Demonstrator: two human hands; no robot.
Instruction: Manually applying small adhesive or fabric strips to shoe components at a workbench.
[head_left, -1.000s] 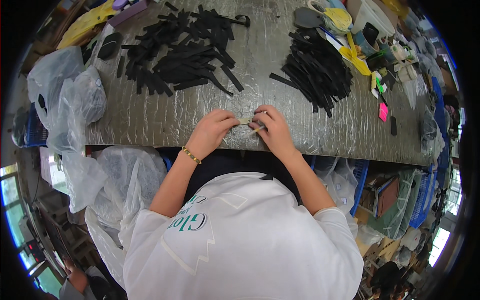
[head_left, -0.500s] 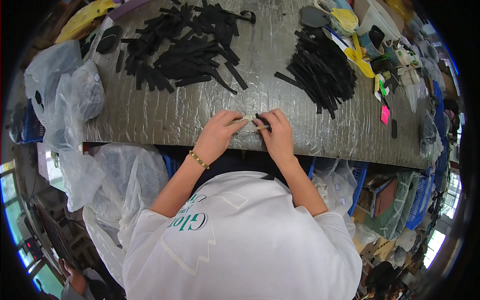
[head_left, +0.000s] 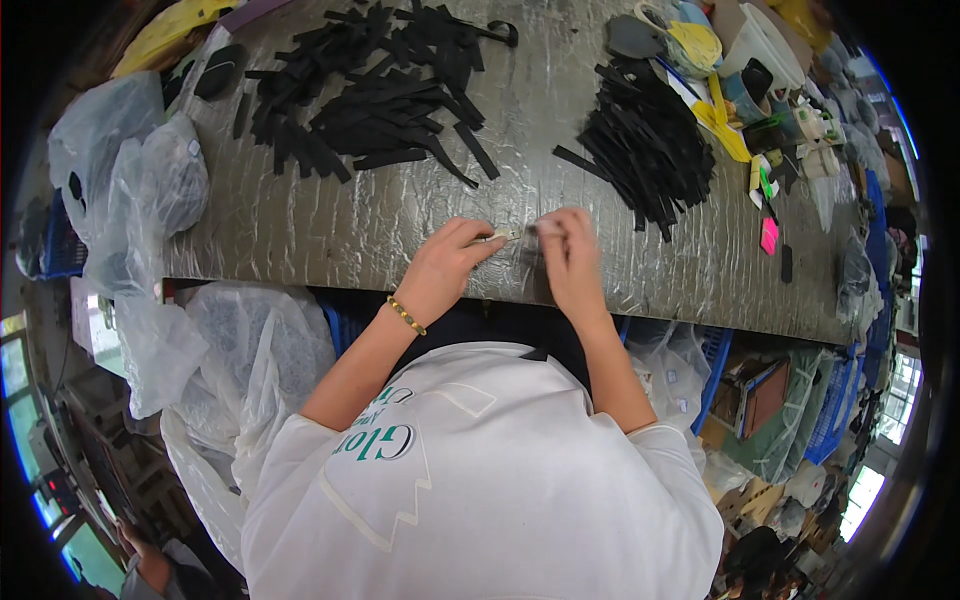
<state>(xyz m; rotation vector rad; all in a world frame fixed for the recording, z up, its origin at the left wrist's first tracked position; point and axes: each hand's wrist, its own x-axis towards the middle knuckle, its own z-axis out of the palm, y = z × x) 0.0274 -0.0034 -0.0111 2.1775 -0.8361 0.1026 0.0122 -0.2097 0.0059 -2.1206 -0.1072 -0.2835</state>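
Observation:
My left hand (head_left: pixel 447 260) is closed over a small pale, flat thing (head_left: pixel 509 238) near the table's front edge. Only its tip shows past my fingertips, too small to name. My right hand (head_left: pixel 570 258) hovers just to the right, apart from it, and motion smears its fingers. Whether it holds anything does not show. Beyond my hands, a loose pile of short black fabric strips (head_left: pixel 385 115) lies at the far left. A tighter heap of black strips (head_left: pixel 655 145) is at the far right.
The table (head_left: pixel 400 235) has a shiny, wrinkled cover. Clear plastic bags (head_left: pixel 120 190) crowd its left end. At the right stand a white tub (head_left: pixel 765 45), cups, a yellow strip (head_left: pixel 722 122) and a pink tag (head_left: pixel 769 235). A blue crate (head_left: pixel 840 405) is at the lower right.
My right hand has drawn away to the right from the small pale thing, and the black bit seen at its fingers is no longer distinct. My left hand stays nearly in place.

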